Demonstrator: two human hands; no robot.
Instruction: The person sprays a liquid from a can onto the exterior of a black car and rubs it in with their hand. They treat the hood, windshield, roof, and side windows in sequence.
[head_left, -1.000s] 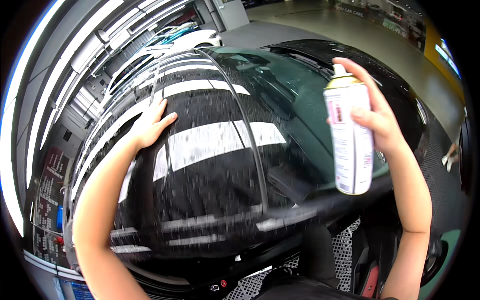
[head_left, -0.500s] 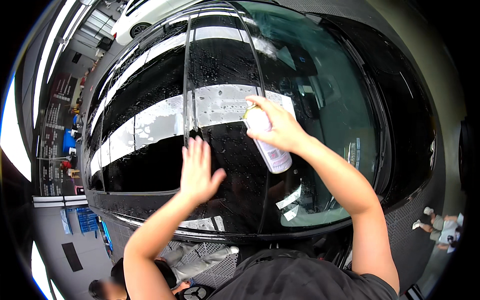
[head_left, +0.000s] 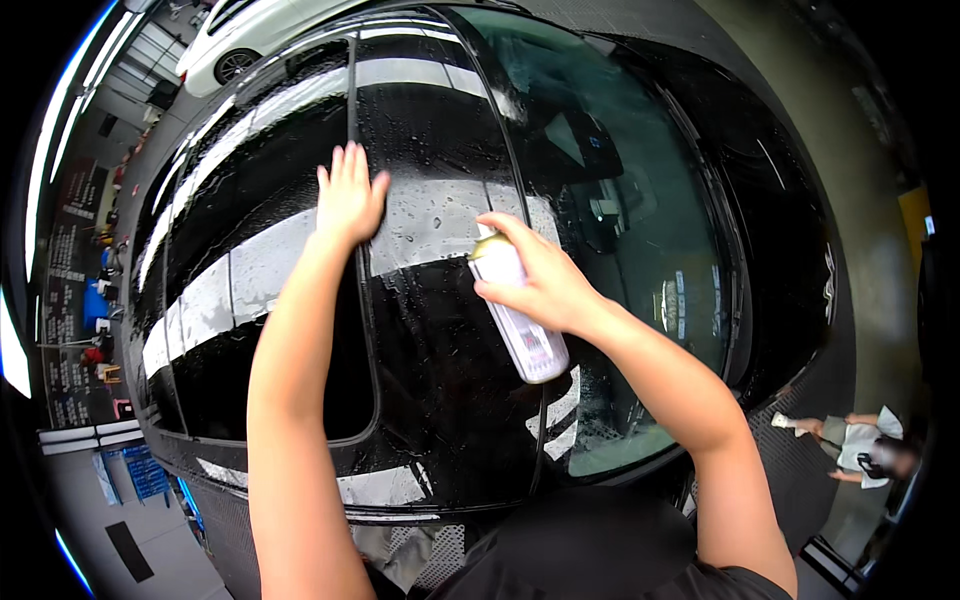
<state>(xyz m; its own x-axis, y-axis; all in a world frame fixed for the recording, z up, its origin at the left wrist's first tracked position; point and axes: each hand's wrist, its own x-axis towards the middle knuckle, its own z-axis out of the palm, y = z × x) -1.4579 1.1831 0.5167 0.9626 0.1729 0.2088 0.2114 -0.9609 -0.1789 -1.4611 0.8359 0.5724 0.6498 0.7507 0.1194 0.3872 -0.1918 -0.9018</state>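
Observation:
Beneath both hands lies the wet black roof (head_left: 430, 330) of a car, beaded with water drops and streaked by white light reflections. My left hand (head_left: 350, 200) rests with its fingers stretched out and holds nothing, at the seam along the front edge of the dark roof glass panel (head_left: 270, 350). A white spray can (head_left: 525, 340) with a yellowish top is gripped in my right hand (head_left: 545, 280). The can is tilted above the roof near the windshield (head_left: 640, 250), its nozzle end pointing away from me and its index finger at the top.
The black hood (head_left: 770, 230) spreads at the right. A white car (head_left: 260, 40) stands beyond, at the upper left. At the lower right is another person (head_left: 865, 450) in a light top. Blue racks (head_left: 145, 470) and a blue container (head_left: 95, 300) are along the left side.
My left hand has slid away from me along the roof seam, its arm now reaching farther out. The spray can in my right hand has shifted slightly left and nearer to me.

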